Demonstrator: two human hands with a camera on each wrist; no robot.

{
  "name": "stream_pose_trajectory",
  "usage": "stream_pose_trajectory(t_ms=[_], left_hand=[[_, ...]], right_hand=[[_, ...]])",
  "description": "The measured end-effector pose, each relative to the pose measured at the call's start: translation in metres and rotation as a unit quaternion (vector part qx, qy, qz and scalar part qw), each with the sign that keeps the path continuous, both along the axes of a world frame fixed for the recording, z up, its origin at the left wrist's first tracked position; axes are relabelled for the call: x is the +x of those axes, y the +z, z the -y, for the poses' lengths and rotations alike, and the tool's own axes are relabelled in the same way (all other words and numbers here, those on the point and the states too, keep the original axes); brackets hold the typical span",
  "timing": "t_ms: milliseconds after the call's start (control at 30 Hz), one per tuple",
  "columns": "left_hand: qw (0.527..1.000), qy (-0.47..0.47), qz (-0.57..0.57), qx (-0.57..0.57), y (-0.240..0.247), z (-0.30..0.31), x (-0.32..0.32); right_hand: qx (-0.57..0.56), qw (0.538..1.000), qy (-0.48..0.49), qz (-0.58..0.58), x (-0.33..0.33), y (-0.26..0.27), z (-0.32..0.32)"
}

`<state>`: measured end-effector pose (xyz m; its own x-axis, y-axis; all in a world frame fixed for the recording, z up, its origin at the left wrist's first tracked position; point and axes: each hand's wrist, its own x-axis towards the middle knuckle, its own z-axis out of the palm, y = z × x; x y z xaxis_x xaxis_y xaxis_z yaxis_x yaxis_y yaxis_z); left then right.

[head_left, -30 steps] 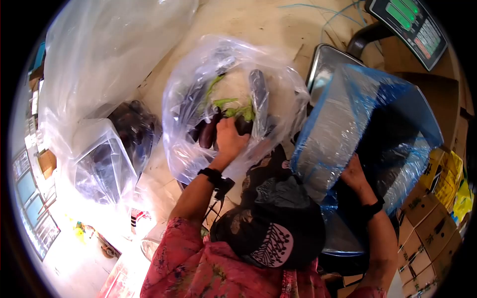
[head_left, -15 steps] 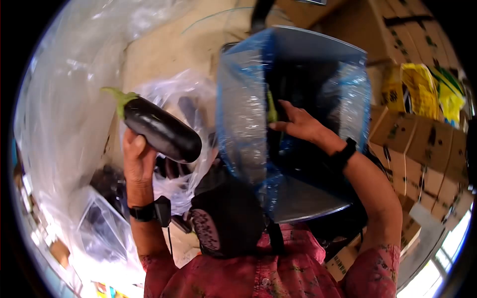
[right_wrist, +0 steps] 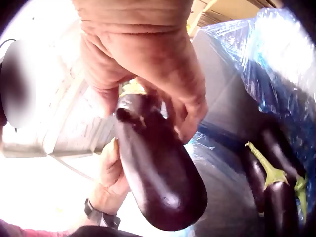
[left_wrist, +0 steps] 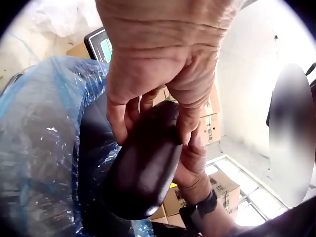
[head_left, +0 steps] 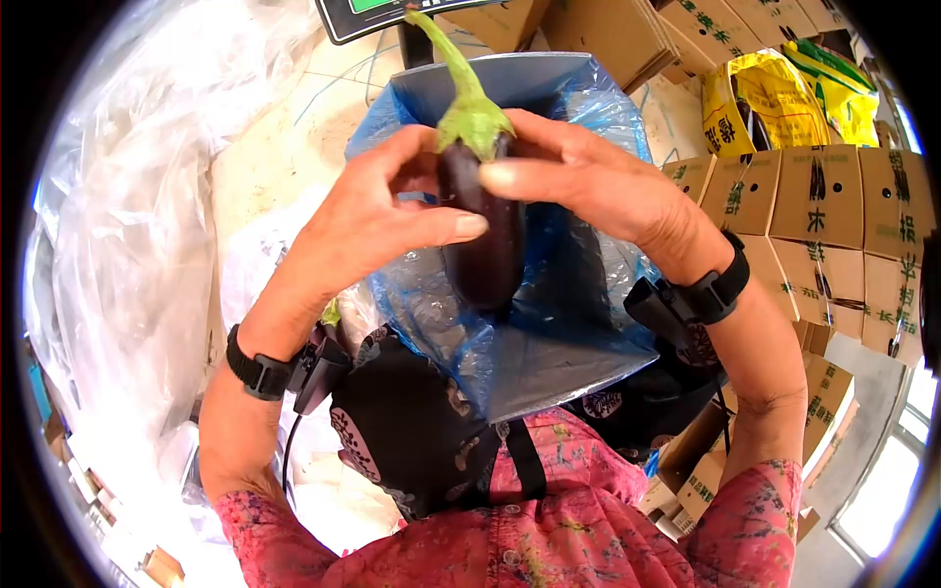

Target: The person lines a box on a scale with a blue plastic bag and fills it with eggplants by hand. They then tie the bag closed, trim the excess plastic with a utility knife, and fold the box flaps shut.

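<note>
Chinese characters are printed on the stacked cartons beyond the box's right side; 长 can be made out, while most of the rest is too small to be read with certainty. Writing is also borne by the yellow bag set on top of them (its wording is largely lost in the creases). At the far edge of the tabletop, part of a scale display is seen, lit green.

Half a second ago an eggplant was held up by one hand alone, left of the box, and the other hand was inside it; now both are brought together on an eggplant above the mouth of the blue-lined box, its stalk pointed towards the far edge.

The body is gripped between thumb and fingers by the left hand, parted only by its thickness. The stalk end is clasped likewise by the right hand. Inside the box, more eggplants are shown lying together.
</note>
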<state>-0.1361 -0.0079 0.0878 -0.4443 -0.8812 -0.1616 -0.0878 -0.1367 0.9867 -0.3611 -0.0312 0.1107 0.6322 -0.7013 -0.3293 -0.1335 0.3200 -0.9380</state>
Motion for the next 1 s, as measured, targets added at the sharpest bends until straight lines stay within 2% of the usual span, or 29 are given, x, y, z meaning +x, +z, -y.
stream_pose_trajectory(t_ms=[33, 100, 133, 167, 200, 300, 400, 467, 500, 533, 633, 667, 733, 833, 867, 933, 1000], left_hand=[[0.998, -0.041, 0.021, 0.043, 0.001, 0.003, -0.003], [0.983, -0.118, 0.062, 0.127, 0.004, 0.009, -0.007], [0.976, -0.154, 0.110, 0.106, -0.003, 0.010, -0.006], [0.980, -0.132, 0.110, 0.095, -0.003, 0.008, -0.003], [0.984, -0.114, 0.110, 0.084, -0.001, 0.005, 0.001], [0.993, -0.034, 0.069, 0.087, 0.002, -0.006, 0.020], [0.993, 0.049, 0.044, 0.095, -0.002, -0.025, 0.048], [0.987, 0.098, 0.027, 0.123, -0.023, -0.046, 0.070], [0.982, 0.130, 0.020, 0.138, -0.036, -0.058, 0.083], [0.974, 0.160, 0.016, 0.162, -0.050, -0.073, 0.098], [0.955, 0.201, 0.057, 0.209, -0.092, -0.123, 0.140], [0.940, 0.236, 0.062, 0.237, -0.110, -0.141, 0.156], [0.911, 0.290, 0.090, 0.280, -0.158, -0.179, 0.186], [0.881, 0.320, 0.157, 0.311, -0.230, -0.229, 0.227], [0.877, 0.333, 0.239, 0.250, -0.255, -0.243, 0.237], [0.843, 0.344, 0.395, 0.122, -0.292, -0.258, 0.253], [0.797, 0.373, 0.471, 0.060, -0.278, -0.240, 0.265]], right_hand=[[-0.036, 0.998, 0.001, -0.043, -0.001, 0.003, -0.002], [-0.010, 0.987, 0.013, -0.161, -0.009, -0.001, 0.001], [-0.020, 0.978, 0.014, -0.206, -0.014, -0.015, -0.001], [-0.029, 0.968, 0.015, -0.250, -0.018, -0.026, -0.002], [-0.089, 0.950, 0.025, -0.298, -0.022, -0.032, -0.004], [-0.130, 0.881, 0.086, -0.447, -0.027, -0.054, -0.007], [-0.106, 0.844, 0.116, -0.513, -0.014, -0.090, -0.015], [-0.087, 0.818, 0.138, -0.552, -0.006, -0.129, -0.021], [-0.092, 0.804, 0.118, -0.575, -0.005, -0.142, -0.021], [-0.095, 0.812, 0.133, -0.561, -0.013, -0.152, -0.016], [-0.145, 0.781, 0.165, -0.585, -0.018, -0.152, -0.023], [-0.087, 0.749, 0.203, -0.625, -0.005, -0.135, -0.021], [-0.100, 0.713, 0.236, -0.652, -0.001, -0.135, -0.026], [-0.088, 0.723, 0.231, -0.645, 0.005, -0.137, -0.024], [-0.123, 0.754, 0.214, -0.608, -0.010, -0.156, -0.027], [-0.150, 0.783, 0.188, -0.574, -0.029, -0.181, -0.031], [-0.157, 0.801, 0.159, -0.556, -0.028, -0.183, -0.038]])
